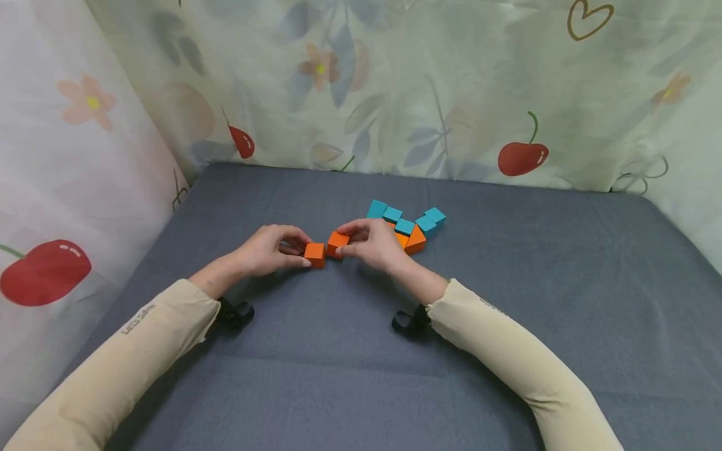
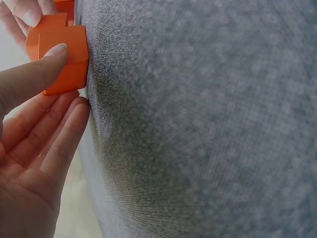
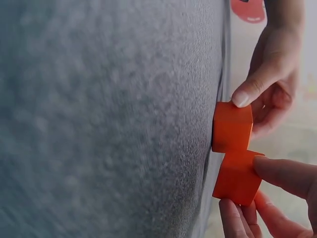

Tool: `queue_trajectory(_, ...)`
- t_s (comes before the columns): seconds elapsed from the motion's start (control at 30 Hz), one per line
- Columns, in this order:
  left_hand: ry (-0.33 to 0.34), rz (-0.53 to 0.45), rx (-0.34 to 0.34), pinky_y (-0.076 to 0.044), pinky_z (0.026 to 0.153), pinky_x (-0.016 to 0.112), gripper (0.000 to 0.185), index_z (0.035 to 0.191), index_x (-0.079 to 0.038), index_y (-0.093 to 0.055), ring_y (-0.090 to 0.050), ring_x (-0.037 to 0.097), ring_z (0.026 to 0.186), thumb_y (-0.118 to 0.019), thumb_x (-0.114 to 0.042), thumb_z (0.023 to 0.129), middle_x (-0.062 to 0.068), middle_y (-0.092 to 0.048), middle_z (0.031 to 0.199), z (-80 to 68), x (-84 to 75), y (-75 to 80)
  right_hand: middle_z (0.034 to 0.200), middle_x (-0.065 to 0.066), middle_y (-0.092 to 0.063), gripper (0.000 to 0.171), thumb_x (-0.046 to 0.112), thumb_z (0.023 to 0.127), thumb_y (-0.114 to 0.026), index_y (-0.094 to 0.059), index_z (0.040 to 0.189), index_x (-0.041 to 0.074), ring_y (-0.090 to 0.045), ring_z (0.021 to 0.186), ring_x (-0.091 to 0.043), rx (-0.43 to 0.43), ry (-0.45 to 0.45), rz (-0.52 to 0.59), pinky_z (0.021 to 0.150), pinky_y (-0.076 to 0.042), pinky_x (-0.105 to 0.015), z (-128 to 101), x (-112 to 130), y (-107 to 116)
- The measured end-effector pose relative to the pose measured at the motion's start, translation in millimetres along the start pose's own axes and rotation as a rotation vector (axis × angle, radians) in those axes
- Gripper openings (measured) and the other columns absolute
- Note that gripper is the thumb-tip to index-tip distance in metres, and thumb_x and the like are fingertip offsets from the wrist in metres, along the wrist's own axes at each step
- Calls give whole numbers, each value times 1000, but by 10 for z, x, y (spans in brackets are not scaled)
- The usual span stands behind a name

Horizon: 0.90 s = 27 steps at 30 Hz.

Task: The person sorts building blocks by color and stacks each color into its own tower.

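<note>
Cream sleeves [image 1: 502, 351] fill the lower left and lower right of the frame, with a black clip [image 1: 235, 316] by each wrist. Near the middle, the left hand [image 1: 265, 250] pinches an orange cube [image 1: 314, 255] between thumb and fingers. That cube looks flat on the gray cloth [image 1: 338, 401]. Just to its right, the right hand [image 1: 376, 243] pinches a second orange cube [image 1: 337, 243], which is tipped a bit. I can't tell if its bottom touches the cloth. More blocks sit close together, right of the middle: blue blocks [image 1: 405, 227] and a pointy orange block [image 1: 417, 240].

I think the tipped cube could land on its edge and flop over if it's let go too soon. It could also knock the first cube crooked, because they are so close. The right hand is right by the other blocks too, so a small swing back could bump them out of place.
</note>
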<state>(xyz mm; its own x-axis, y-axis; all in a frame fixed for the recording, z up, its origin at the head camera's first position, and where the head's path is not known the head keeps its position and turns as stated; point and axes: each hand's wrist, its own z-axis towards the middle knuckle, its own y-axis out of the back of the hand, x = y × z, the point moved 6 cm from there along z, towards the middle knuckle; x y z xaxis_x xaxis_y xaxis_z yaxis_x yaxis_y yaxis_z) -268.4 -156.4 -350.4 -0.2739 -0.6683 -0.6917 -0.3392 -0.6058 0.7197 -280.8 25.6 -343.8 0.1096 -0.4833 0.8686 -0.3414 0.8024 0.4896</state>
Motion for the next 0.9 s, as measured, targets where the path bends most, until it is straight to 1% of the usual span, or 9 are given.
queue_trajectory(0.13, -1, -5, -1, -54, 92, 37, 34, 116, -2, -64, -63, 28, 105, -73, -12, 85, 16, -64, 113, 2, 5, -6, 118, -9, -67, 36, 10, 83, -75, -68, 119, 9, -64, 104, -22, 25, -3, -11, 89, -54, -36, -16, -11, -29)
queue_trajectory(0.47, 3, -2, -4, -54, 93, 40, 36, 118, 0, -63, -63, 31, 107, -73, -11, 85, 18, -63, 115, -11, -20, 4, 117, -13, -67, 39, 5, 82, -74, -66, 120, 5, -64, 103, -24, 74, -13, -43, 89, -54, -34, -57, -3, -84)
queue_trajectory(0.9, 3, -4, -3, -53, 93, 40, 36, 119, 1, -62, -62, 32, 108, -72, -12, 86, 19, -62, 115, -13, -16, -2, 115, -11, -67, 38, 7, 82, -75, -67, 119, 7, -63, 102, -23, 81, -8, -68, 86, -55, -32, -43, 9, -127)
